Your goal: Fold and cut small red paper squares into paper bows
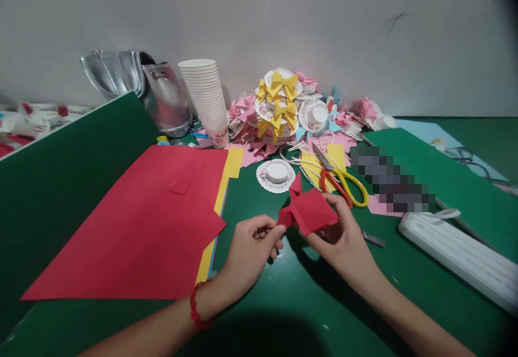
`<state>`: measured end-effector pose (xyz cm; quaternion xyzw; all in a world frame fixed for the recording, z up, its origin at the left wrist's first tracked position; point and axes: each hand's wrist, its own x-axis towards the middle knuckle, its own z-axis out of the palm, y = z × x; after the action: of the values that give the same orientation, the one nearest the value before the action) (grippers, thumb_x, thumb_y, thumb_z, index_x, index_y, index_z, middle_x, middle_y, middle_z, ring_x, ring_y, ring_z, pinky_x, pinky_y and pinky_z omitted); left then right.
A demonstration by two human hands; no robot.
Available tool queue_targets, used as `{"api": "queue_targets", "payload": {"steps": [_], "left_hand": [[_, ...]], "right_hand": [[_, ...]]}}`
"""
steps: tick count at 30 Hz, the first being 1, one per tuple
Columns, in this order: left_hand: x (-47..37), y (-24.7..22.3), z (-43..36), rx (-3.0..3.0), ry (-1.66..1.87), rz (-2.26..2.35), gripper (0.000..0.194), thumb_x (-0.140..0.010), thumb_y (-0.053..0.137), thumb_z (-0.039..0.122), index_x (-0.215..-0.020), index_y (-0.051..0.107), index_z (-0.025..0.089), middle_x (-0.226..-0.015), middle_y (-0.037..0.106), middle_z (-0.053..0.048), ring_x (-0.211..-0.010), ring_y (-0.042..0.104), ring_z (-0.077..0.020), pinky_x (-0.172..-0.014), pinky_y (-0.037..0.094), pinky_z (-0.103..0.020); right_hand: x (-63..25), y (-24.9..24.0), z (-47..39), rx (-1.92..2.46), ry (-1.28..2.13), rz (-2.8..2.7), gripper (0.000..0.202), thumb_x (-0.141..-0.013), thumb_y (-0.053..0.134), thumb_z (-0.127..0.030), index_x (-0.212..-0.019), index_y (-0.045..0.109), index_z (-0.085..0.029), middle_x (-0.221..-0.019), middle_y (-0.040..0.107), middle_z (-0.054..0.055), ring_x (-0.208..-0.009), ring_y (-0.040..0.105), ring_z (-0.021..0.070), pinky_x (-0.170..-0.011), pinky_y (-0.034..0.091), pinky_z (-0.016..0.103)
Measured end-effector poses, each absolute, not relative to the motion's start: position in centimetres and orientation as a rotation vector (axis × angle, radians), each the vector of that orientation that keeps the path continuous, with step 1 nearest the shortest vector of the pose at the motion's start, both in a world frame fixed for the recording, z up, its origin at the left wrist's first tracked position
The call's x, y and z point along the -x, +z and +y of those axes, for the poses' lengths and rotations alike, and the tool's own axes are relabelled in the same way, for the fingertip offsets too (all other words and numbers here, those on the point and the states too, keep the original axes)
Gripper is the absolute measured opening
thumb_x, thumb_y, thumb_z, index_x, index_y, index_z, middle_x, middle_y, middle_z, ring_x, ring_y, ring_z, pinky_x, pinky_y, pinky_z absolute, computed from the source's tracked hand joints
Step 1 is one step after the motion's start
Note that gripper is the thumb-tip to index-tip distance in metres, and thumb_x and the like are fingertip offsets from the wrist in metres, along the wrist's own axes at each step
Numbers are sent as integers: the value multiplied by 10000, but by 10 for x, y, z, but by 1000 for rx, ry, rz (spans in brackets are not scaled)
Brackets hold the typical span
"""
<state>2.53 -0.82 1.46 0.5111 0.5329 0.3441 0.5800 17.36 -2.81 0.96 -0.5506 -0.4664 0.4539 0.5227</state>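
Between my two hands is a folded red paper piece (314,211), with a square body and two pointed flaps on its left side. My left hand (254,246) pinches the lower flap between thumb and fingers; a red bracelet circles that wrist. From the right, my right hand (342,230) grips the square body, its fingers partly hidden behind the paper. Just beyond lies a small white lace-edged paper disc with a cup base (277,172). Left of my hands, a large sheet of red paper (129,233) rests over yellow and blue sheets.
Scissors (343,184) with red and yellow handles lie beyond my right hand. At the back stand a stack of paper cups (204,98), a silver bag (162,95) and a pile of decorated paper cup pieces (279,111). A white strip-shaped case (457,254) lies right.
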Motion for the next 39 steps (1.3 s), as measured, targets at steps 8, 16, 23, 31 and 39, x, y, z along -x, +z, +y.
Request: {"api": "queue_targets", "payload": {"steps": [8, 16, 23, 31, 39], "left_hand": [[-24, 10, -12, -1393, 775, 1106, 87, -713, 579, 218, -709, 632, 148, -662, 637, -28, -621, 577, -146, -598, 454, -231], [-22, 17, -5, -1259, 847, 1134, 113, -670, 618, 249, -612, 595, 155, -574, 562, 20, -553, 509, -112, -543, 415, -203], [-22, 16, -2, -1254, 868, 1201, 157, -642, 604, 219, -525, 520, 156, -467, 431, 59, -456, 377, -71, -445, 321, -179], [-19, 17, 1, -1174, 793, 1127, 183, -645, 641, 271, -552, 545, 147, -514, 492, 46, -501, 431, -83, -474, 326, -187], [-19, 13, 1, -1125, 854, 1140, 207, -638, 664, 240, -532, 510, 150, -515, 506, 56, -519, 455, -80, -516, 355, -186]], "right_hand": [[-179, 10, -23, 1343, 1236, -959, 321, -674, 661, -378, -911, 579, -177, -794, 682, 43, -708, 638, 180, -656, 509, 287], [-176, 10, -25, 1406, 1240, -1170, 213, -667, 663, -343, -784, 639, -166, -696, 673, 14, -577, 598, 144, -516, 487, 240], [-177, 7, -26, 1408, 1252, -1228, 219, -754, 579, -389, -732, 625, -176, -532, 580, -23, -481, 537, 120, -468, 437, 225], [-175, 9, -26, 1428, 1182, -1230, 218, -692, 629, -391, -714, 647, -175, -626, 624, 2, -521, 534, 126, -464, 433, 226], [-176, 8, -25, 1394, 1256, -1120, 195, -681, 658, -357, -749, 606, -182, -608, 623, -17, -503, 568, 118, -485, 468, 229]]}}
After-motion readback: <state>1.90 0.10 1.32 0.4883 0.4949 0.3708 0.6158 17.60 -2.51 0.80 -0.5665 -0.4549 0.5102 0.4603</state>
